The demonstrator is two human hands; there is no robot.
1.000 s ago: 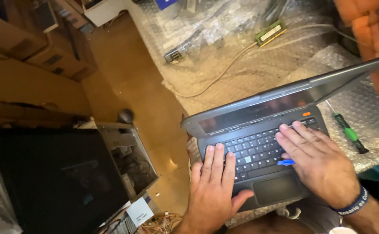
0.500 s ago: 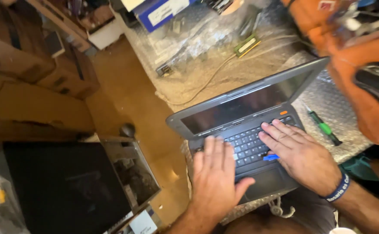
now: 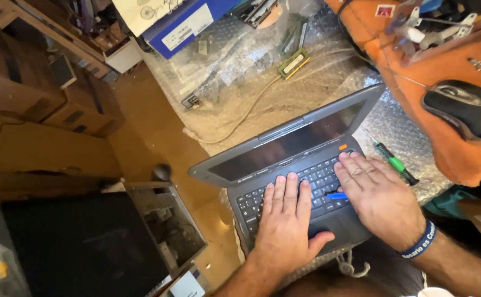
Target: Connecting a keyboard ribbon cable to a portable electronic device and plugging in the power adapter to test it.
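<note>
Across the bubble-wrap-covered surface (image 3: 251, 104) sat a dark grey open laptop with a black screen and black keyboard (image 3: 290, 165), its lid tilted back and its front edge nearest the person. Beside it, to the right, lay a rumpled orange cloth (image 3: 449, 71) carrying a black and grey computer mouse (image 3: 463, 107). Down at the lower left stood an open black computer case (image 3: 86, 247), well apart from the laptop.

Both hands rested flat on the laptop. The left hand (image 3: 284, 225) lay palm down over the keyboard's middle, fingers spread loose and gripping nothing, thumb angled out over the touchpad. The right hand (image 3: 378, 192) lay palm down on the keyboard's right side, fingers likewise relaxed and extended, with a blue wristband (image 3: 422, 245) at the wrist. Between the two hands a small blue object (image 3: 336, 196) lay on the keys (what it was could not be told), just at the edge of the right hand.

A green-handled screwdriver (image 3: 394, 162) lay on the bubble wrap just right of the laptop, and a green memory module (image 3: 294, 62) lay farther back.
</note>
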